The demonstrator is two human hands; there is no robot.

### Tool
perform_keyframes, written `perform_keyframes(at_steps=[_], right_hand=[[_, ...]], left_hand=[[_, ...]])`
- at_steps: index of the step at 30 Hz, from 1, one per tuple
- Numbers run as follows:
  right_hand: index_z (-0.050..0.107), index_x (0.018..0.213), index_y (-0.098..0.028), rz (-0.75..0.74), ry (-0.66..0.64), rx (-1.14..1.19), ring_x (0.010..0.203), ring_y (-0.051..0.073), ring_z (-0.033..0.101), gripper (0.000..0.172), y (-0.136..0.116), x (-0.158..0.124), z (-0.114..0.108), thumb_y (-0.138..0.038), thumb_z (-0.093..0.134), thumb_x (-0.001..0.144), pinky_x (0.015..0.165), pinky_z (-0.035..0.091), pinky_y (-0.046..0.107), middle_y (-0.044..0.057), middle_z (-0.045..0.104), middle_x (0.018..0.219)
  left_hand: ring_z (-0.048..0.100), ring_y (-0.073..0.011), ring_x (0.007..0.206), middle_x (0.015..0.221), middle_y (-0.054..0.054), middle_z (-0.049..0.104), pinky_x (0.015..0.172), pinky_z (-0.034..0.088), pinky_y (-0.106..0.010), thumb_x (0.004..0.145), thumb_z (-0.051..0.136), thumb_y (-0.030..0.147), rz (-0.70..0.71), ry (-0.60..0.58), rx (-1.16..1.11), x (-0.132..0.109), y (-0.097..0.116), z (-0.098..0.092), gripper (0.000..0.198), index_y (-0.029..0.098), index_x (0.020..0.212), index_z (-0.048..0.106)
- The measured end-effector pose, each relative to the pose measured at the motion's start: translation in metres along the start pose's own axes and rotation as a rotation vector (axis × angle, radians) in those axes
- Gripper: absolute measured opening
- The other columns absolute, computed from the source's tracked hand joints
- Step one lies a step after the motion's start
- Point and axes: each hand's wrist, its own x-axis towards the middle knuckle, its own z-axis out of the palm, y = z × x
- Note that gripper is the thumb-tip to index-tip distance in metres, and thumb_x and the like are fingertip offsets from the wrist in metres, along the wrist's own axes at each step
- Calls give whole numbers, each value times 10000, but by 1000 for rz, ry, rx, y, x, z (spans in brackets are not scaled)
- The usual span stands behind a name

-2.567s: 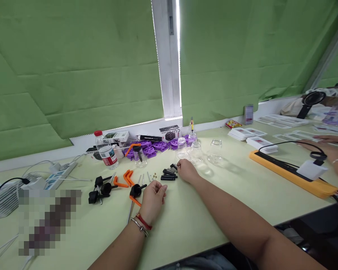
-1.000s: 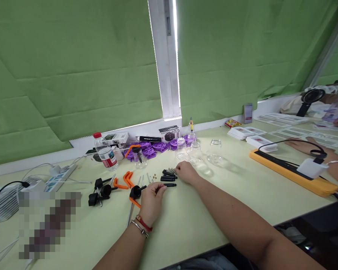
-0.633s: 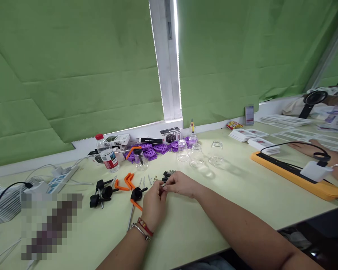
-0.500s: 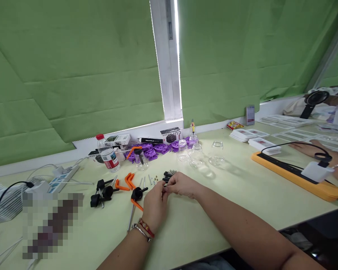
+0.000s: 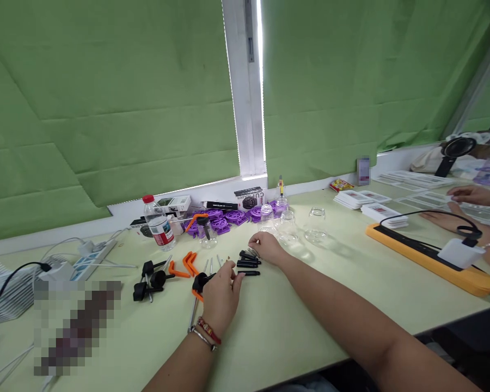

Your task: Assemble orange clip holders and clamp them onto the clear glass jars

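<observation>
My left hand (image 5: 221, 294) is closed, with thumb and fingers pinching one end of a small black tube (image 5: 250, 273) just above the table. Farther back, my right hand (image 5: 268, 248) reaches to a little heap of coil springs (image 5: 252, 252), its fingertips bent down at them; whether a spring is between them is too small to see. Several more black tubes (image 5: 248, 263) lie side by side between the hands. Just left of my left hand are a black knob part (image 5: 200, 282) and orange angled pieces (image 5: 190, 262).
Glass jars (image 5: 316, 226), purple plastic parts (image 5: 234, 217) and a red-capped bottle (image 5: 160, 226) stand along the back. More black knobs (image 5: 158, 279) lie left. On the right are an orange power strip (image 5: 416, 256), stacked white cards (image 5: 384, 213) and another person's hands (image 5: 453, 218).
My right hand has let go at my left hand and moved up and back to the springs. The black tube in my left hand now shows. Another person's second hand has appeared at right.
</observation>
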Motion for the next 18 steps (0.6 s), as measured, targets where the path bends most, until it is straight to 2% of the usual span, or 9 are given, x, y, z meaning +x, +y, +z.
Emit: perform_keyframes(at_steps=[4, 10, 18], right_hand=[[712, 743, -189, -85, -56, -24, 907, 188, 572, 108, 13, 15, 8, -165, 607, 743, 861, 420, 315, 49, 653, 934], [732, 801, -209, -152, -136, -19, 878, 170, 598, 140, 26, 15, 19, -170, 604, 764, 822, 455, 285, 37, 663, 938], [746, 856, -222, -181, -162, -23, 891, 178, 603, 170, 32, 16, 21, -181, 598, 782, 850, 452, 297, 34, 670, 967]], left_hand=[[578, -140, 584, 739, 10, 642, 532, 365, -235, 888, 464, 317, 2, 7, -27, -1, 0, -4, 172, 209, 1001, 535], [608, -153, 640, 770, 2, 657, 560, 394, -242, 893, 457, 315, 11, 15, -17, -2, -2, -4, 237, 195, 1091, 505], [618, -149, 645, 769, 6, 664, 559, 382, -238, 895, 458, 306, 7, 6, 0, -2, -1, -2, 251, 195, 1115, 503]])
